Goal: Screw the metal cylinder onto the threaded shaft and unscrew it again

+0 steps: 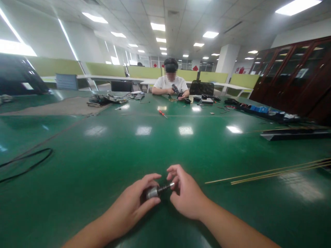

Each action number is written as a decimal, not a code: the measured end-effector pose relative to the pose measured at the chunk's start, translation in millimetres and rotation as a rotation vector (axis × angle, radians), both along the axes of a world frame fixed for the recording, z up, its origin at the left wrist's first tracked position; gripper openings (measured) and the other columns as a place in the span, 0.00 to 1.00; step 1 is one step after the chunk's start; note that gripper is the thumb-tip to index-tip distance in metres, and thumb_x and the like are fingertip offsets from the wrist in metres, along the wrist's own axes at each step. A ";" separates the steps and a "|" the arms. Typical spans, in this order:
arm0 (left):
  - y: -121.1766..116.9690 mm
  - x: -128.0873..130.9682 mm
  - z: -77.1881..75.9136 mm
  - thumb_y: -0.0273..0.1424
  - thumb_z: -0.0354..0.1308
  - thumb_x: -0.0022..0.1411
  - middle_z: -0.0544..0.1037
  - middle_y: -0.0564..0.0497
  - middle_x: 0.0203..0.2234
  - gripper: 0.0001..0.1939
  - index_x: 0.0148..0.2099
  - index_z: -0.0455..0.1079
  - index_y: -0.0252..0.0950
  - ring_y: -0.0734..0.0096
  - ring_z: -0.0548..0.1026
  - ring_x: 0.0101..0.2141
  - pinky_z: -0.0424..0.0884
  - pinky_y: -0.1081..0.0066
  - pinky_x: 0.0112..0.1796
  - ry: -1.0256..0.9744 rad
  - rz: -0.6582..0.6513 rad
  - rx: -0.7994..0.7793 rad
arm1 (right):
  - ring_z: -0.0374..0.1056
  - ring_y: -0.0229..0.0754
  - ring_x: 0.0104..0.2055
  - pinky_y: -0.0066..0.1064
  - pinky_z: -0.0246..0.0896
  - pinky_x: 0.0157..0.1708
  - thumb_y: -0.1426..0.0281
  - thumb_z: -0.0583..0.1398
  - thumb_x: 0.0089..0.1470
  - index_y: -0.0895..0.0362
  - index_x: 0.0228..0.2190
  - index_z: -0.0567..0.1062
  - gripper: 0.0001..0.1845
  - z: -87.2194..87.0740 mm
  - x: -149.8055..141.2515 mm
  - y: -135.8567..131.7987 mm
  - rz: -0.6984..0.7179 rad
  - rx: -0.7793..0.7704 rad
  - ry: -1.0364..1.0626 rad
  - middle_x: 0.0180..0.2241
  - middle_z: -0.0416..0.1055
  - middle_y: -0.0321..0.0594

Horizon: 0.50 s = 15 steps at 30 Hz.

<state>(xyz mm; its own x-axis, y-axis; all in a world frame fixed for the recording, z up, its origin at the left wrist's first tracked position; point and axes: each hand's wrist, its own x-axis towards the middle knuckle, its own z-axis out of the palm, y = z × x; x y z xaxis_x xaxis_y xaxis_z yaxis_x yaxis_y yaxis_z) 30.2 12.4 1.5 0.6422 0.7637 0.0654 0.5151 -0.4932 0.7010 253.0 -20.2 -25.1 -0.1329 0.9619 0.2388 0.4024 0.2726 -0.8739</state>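
Observation:
A small silver metal cylinder with a spring-wound shaft (153, 193) sits in the curve of my left hand (136, 201). My left fingers and thumb bend around its thick end, with the thumb along the near side and the index finger raised above. The shaft points right, and its bright tip reaches my right hand (187, 194). Those right fingers are loosely curled with the thumb apart, around the tip without a visible grip. Whether a fingertip touches the tip is hard to make out.
Both hands are over a glossy green table (111, 144). Thin brass-coloured rods (258, 175) lie at right, near a dark metal channel (292, 134). A black cable (33, 163) loops at left. A red screwdriver (162, 113) lies farther off, before a seated person (169, 82) holding a dark tool.

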 end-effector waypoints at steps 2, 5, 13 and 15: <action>0.3 0.0 0.4 0.37 0.56 0.68 0.77 0.51 0.46 0.23 0.61 0.55 0.47 0.63 0.76 0.47 0.67 0.66 0.50 -0.036 -0.004 -0.064 | 0.67 0.37 0.35 0.30 0.63 0.36 0.86 0.57 0.39 0.50 0.48 0.64 0.34 6.1 -1.0 -4.9 0.021 0.026 -0.063 0.41 0.70 0.33; 1.1 0.5 0.9 0.36 0.56 0.68 0.77 0.52 0.47 0.21 0.59 0.55 0.46 0.64 0.75 0.48 0.67 0.66 0.51 -0.081 0.024 -0.126 | 0.67 0.39 0.37 0.32 0.63 0.40 0.82 0.60 0.41 0.51 0.45 0.66 0.28 13.8 -1.8 -9.9 0.047 0.067 -0.148 0.40 0.69 0.34; -3.9 2.9 1.5 0.32 0.57 0.66 0.78 0.53 0.43 0.23 0.60 0.55 0.46 0.64 0.76 0.45 0.66 0.64 0.50 -0.123 -0.010 -0.131 | 0.67 0.40 0.39 0.31 0.61 0.39 0.79 0.62 0.46 0.51 0.45 0.71 0.24 18.3 -1.6 -10.4 0.087 0.102 -0.172 0.40 0.70 0.35; -5.3 3.7 2.6 0.33 0.56 0.66 0.78 0.51 0.43 0.22 0.60 0.56 0.45 0.63 0.76 0.45 0.66 0.63 0.50 -0.115 -0.007 -0.116 | 0.67 0.40 0.38 0.31 0.60 0.38 0.79 0.62 0.46 0.51 0.43 0.72 0.21 17.3 -1.8 -10.3 0.094 0.102 -0.182 0.39 0.70 0.35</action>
